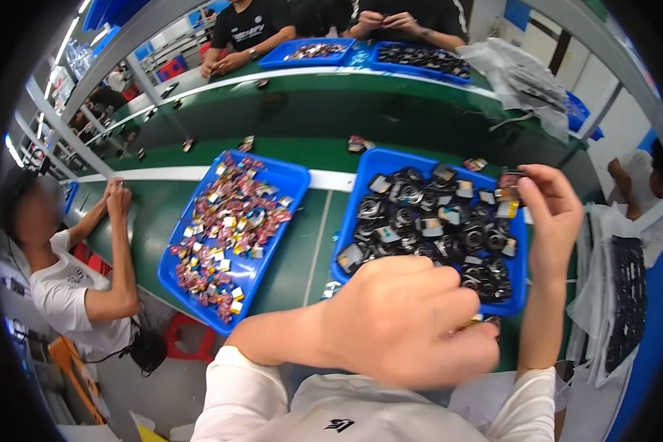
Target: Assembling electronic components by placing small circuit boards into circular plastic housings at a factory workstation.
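My right hand (556, 210) pinches a small electronic part (507, 186), reddish-brown with a yellow tab, between thumb and fingertips above the far right corner of a blue tray (518, 287). Black round parts with pale grey pads (473, 236) fill this tray. My left hand (412, 317) is closed in front of the tray's near edge, with its back toward me. A bit of something reddish and yellow shows by its curled fingers; whether they grip it, and what it is, I cannot make out. The hand covers part of the tray.
Left of it, another blue tray (296, 175) holds many small pink, white and yellow parts. Loose parts (358, 144) lie on the green conveyor (295, 110) beyond. A co-worker (81, 287) sits at left; others work across. Wrapped black sheets (611, 295) stand at right.
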The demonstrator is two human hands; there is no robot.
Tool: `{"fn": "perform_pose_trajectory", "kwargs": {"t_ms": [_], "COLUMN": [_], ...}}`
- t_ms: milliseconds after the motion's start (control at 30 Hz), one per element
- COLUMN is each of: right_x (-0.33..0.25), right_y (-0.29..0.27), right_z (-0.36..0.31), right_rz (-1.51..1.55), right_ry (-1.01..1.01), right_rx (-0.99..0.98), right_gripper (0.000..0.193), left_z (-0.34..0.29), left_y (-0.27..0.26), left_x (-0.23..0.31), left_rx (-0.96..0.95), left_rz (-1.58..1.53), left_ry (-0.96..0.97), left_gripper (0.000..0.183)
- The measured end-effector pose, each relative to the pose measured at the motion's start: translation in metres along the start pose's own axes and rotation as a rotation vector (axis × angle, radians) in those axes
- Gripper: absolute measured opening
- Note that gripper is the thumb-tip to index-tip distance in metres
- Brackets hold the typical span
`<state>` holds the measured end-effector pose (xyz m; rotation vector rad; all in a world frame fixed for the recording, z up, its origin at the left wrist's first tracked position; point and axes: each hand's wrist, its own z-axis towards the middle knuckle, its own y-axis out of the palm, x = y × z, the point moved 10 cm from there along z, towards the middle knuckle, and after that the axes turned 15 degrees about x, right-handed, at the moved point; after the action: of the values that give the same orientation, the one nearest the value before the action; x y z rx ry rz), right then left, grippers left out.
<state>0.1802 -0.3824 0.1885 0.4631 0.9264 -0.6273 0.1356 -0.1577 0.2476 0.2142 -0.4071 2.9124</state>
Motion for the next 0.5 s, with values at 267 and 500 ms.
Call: {"fn": "perform_pose_trajectory", "kwargs": {"t_ms": [267, 500], "right_x": [0.015, 0.022], "right_y": [-0.009, 0.002], "right_z": [0.001, 0.000], "right_rz": [-0.215, -0.285], "right_ry": [-0.072, -0.099], "right_rx": [0.008, -0.020], "right_gripper": [0.019, 0.020], "left_z": [-0.018, -0.029], "left_y": [-0.042, -0.043], "left_x": [0.011, 0.014], "left_rx": [0.444, 0.398], "left_rz": [-0.030, -0.062], "left_ry": [-0.254, -0.240], "left_gripper": [0.023, 0.023]}}
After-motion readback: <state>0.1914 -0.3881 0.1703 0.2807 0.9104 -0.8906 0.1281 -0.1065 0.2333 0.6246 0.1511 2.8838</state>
